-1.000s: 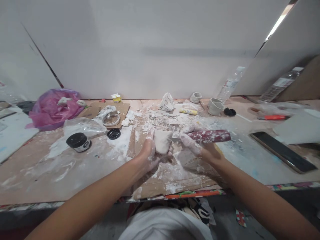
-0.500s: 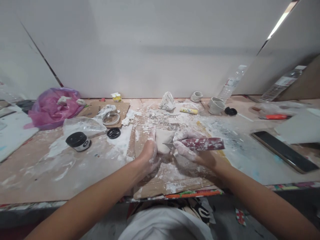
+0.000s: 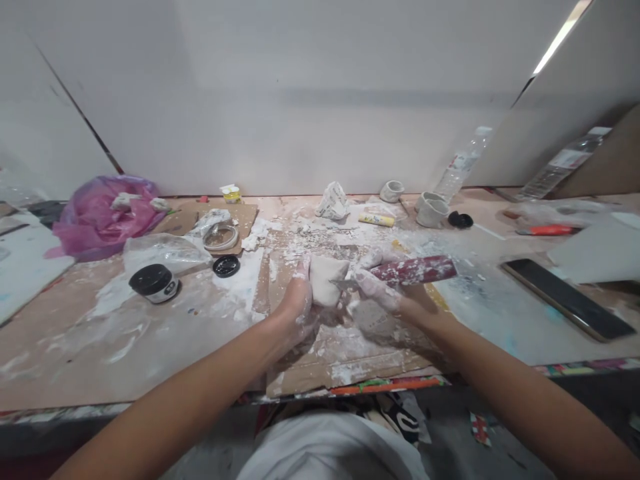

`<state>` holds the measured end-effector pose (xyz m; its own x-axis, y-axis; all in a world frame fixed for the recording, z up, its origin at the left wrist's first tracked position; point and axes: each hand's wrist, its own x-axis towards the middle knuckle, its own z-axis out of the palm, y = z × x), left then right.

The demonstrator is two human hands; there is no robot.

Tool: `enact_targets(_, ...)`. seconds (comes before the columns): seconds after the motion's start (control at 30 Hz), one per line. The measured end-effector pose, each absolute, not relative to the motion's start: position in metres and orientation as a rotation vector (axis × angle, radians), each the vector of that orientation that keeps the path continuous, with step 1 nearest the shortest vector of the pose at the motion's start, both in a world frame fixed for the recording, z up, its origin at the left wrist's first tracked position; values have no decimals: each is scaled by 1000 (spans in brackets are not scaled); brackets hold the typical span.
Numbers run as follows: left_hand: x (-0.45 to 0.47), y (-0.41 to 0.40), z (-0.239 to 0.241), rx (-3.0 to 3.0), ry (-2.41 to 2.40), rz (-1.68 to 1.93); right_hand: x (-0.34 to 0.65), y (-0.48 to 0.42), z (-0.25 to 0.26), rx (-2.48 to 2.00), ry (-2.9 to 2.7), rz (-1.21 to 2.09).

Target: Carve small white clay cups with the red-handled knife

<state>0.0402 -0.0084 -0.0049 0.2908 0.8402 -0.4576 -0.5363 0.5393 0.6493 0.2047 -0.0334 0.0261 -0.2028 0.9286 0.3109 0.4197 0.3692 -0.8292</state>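
Observation:
My left hand [image 3: 302,303] is closed around the left side of a lump of white clay [image 3: 327,281], its fingers dusted with white powder. In my right hand [image 3: 377,288] is a palette knife [image 3: 417,269] with a dark red, powder-smeared handle pointing right. Its metal blade touches or lies very close to the clay's right side; the tip is hard to make out. Both hands are just above a powdered cardboard sheet [image 3: 300,377] at the table's front.
Left: black-lidded jar [image 3: 154,283], black lid [image 3: 227,266], tape roll [image 3: 221,237], pink plastic bag [image 3: 100,220]. Behind: crumpled paper [image 3: 333,202], yellow tube [image 3: 377,219], small clay pots [image 3: 432,210]. Right: water bottle [image 3: 463,167], phone [image 3: 567,299], red-handled cutter [image 3: 550,230].
My right hand has moved slightly right and up with the palette knife, and its handle now tilts up more to the right. The left hand stays nearly in place on the clay.

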Motion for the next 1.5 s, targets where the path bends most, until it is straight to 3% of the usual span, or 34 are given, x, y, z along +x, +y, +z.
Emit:
enact_targets(0.17,37,-10,-7,552,787,832,210,-30,23,-1247,-1627,554)
enact_targets(0.5,40,-12,-3,451,908,896,203,-32,32,-1228,-1679,483)
enact_targets(1.5,43,-10,-4,364,850,999,207,-33,30,-1196,-1791,568)
